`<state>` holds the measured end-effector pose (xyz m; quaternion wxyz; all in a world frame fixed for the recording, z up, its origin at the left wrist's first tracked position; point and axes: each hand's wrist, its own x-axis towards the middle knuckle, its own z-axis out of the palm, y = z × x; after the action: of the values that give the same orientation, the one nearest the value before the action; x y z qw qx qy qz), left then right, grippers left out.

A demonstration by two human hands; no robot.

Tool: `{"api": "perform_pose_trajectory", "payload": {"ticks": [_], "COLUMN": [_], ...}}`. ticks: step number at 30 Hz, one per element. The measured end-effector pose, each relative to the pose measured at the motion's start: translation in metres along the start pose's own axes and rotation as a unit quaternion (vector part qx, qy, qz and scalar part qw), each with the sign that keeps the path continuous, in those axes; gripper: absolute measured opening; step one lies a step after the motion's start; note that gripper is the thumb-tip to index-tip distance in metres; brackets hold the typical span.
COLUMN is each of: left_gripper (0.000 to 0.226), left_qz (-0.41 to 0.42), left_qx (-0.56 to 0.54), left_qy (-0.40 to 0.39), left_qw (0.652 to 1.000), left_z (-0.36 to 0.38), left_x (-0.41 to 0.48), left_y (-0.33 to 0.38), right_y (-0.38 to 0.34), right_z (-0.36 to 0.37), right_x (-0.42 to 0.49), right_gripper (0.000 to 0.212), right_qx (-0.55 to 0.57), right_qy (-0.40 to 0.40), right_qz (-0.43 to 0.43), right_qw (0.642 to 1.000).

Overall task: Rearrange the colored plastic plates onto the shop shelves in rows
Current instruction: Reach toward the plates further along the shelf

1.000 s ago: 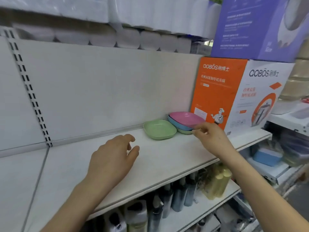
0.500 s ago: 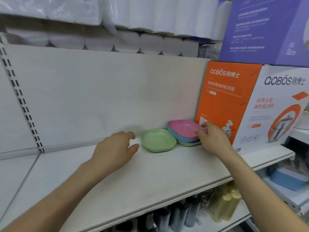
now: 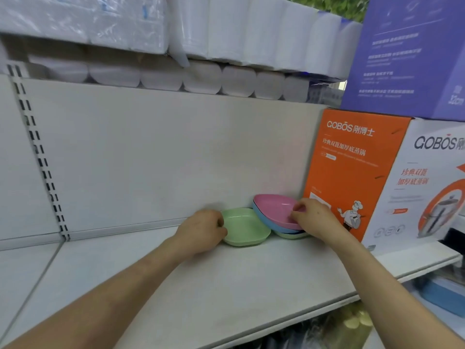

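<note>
A green plate (image 3: 245,227) lies flat at the back of the white shelf (image 3: 201,285). My left hand (image 3: 201,231) grips its left rim. To its right sits a small stack: a pink plate (image 3: 273,209) on top, tilted up, over a blue plate (image 3: 270,224) and a pale green plate (image 3: 289,235) at the bottom. My right hand (image 3: 313,217) pinches the right rim of the pink plate and lifts that side. The stack overlaps the green plate's right edge.
An orange and white cookware box (image 3: 377,177) stands right of the stack, with a purple box (image 3: 412,51) on top. Wrapped paper rolls (image 3: 201,46) fill the shelf above. Bottles (image 3: 352,323) and a blue container (image 3: 442,295) sit on lower shelves.
My left hand has moved right and closed on the green plate's rim. My right hand has taken the pink plate's edge and tipped it up. The camera has moved closer.
</note>
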<state>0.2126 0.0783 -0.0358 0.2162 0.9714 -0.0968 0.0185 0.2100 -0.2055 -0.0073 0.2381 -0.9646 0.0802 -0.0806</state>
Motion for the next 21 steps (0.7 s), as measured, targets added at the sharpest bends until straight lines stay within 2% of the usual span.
{"api": "perform_pose_trajectory", "payload": {"ticks": [2,8,13,21], "left_gripper": [0.028,0.028,0.024,0.034], "left_qz": [-0.018,-0.043,-0.065,-0.093], "left_qx": [-0.004,-0.011,-0.031,-0.104], "left_qy": [0.004,0.042,0.071,0.112], "left_qw": [1.000,0.998,0.995,0.984], "left_z": [-0.001,-0.012,-0.023,-0.033], "left_x": [-0.001,-0.008,-0.021,-0.047], "left_y": [-0.004,-0.024,-0.040,-0.055], "right_y": [0.001,-0.003,-0.016,-0.023], "right_z": [0.000,-0.007,-0.016,-0.022], "right_x": [0.001,0.002,-0.003,-0.014], "right_gripper": [0.015,0.043,0.049,0.056], "right_qx": [0.007,0.049,0.057,0.065], "right_qy": [0.008,0.034,0.043,0.071], "right_qz": [-0.003,-0.010,-0.039,-0.074], "right_qw": [1.000,0.998,0.997,0.993]}}
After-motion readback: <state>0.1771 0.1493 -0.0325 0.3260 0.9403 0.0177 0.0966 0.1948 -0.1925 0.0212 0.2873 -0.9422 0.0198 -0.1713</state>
